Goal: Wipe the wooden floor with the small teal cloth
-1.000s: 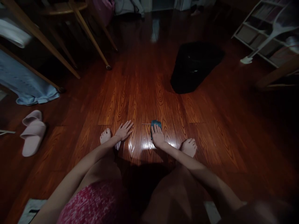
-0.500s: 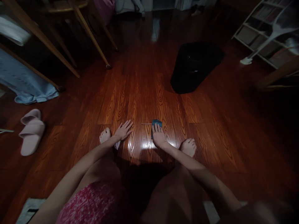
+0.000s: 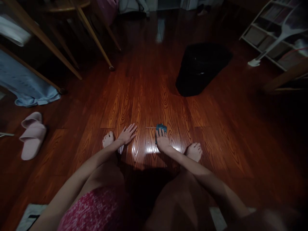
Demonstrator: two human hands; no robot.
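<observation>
My right hand (image 3: 163, 141) lies flat, palm down, on a small dark teal cloth (image 3: 161, 127) that rests on the glossy wooden floor (image 3: 148, 106). The fingers are stretched out over the cloth, which shows beyond their tips; the rest of it is under the hand. To the left, my left hand (image 3: 126, 134) is spread palm down against the floor, holding nothing. Beneath the left wrist a small pale thing (image 3: 121, 149) shows in part; its kind cannot be made out.
My bare feet stand on either side of the hands. Ahead to the right is a black bin (image 3: 202, 70). Pink slippers (image 3: 33, 138) lie at the left, near chair legs (image 3: 96, 38) and hanging blue fabric (image 3: 26, 80). A white shelf (image 3: 262, 35) stands at the far right.
My right hand and the cloth under it have shifted very slightly to the left. My left hand has stayed in place.
</observation>
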